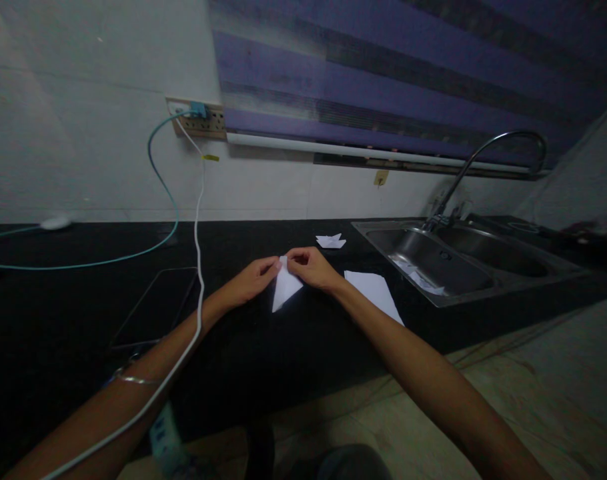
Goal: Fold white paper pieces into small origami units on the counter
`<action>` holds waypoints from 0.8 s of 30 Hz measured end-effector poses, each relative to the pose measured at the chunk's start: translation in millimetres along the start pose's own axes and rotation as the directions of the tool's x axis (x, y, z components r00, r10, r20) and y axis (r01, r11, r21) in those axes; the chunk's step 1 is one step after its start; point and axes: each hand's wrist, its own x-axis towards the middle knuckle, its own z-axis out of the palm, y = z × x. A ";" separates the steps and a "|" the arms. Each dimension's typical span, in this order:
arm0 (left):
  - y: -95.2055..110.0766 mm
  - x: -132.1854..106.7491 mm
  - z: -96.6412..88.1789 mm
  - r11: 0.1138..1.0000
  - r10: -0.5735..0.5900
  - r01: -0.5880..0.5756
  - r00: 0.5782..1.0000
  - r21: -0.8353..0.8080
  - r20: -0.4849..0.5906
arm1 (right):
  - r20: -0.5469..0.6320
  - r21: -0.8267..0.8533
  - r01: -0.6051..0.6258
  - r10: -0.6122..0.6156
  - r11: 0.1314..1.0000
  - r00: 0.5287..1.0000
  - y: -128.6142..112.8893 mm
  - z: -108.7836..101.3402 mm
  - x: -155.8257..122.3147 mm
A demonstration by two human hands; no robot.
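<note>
A small piece of folded white paper (287,288), roughly triangular, is held just above the black counter. My left hand (256,279) pinches its upper left edge between thumb and fingers. On the other side my right hand (311,267) grips the top right of the same paper, thumb close to the left one. Behind my right hand a folded paper boat (331,241) rests on the counter. White paper sheets (373,291) lie flat to the right, partly covered by my right forearm.
A double steel sink (436,300) with a curved faucet (456,183) is set into the counter at right. A dark tablet or phone (156,307) lies at left. A white cable (199,247) runs across my left forearm from the wall socket (203,123). A teal cable (171,193) curves leftward.
</note>
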 end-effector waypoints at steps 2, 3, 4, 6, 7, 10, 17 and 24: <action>-1.9 0.7 0.9 1.000 0.010 -0.011 0.999 -0.019 -0.033 | -0.028 -0.021 0.021 -0.022 1.000 0.999 0.3 1.2 0.5; -2.8 1.1 1.0 1.000 0.017 -0.018 0.998 -0.019 -0.052 | -0.054 -0.027 0.015 -0.016 1.000 0.998 1.2 2.4 1.1; -3.2 1.4 0.9 1.000 0.024 -0.025 0.997 -0.012 -0.072 | -0.084 -0.025 -0.001 -0.001 1.000 0.996 2.3 3.6 1.9; -2.3 1.7 -0.1 0.999 0.029 -0.025 0.991 0.032 -0.129 | -0.180 -0.009 -0.035 0.032 0.999 0.983 4.0 6.1 3.2; -1.0 1.6 -0.7 0.998 0.024 -0.015 0.986 0.057 -0.163 | -0.240 -0.009 -0.035 0.032 0.999 0.970 4.0 7.1 3.5; 4.1 0.7 -2.0 0.993 0.002 0.027 0.970 0.115 -0.243 | -0.387 -0.105 0.038 -0.076 0.994 0.919 -0.1 8.8 1.9; 4.8 -1.0 0.4 0.978 0.059 -0.011 0.972 0.207 -0.226 | -0.274 -0.235 0.139 -0.202 0.962 0.940 -10.9 14.6 -3.6; 3.4 -1.3 0.1 0.965 0.066 -0.013 0.979 0.263 -0.193 | -0.178 -0.242 0.137 -0.183 0.960 0.967 -8.5 14.7 -4.1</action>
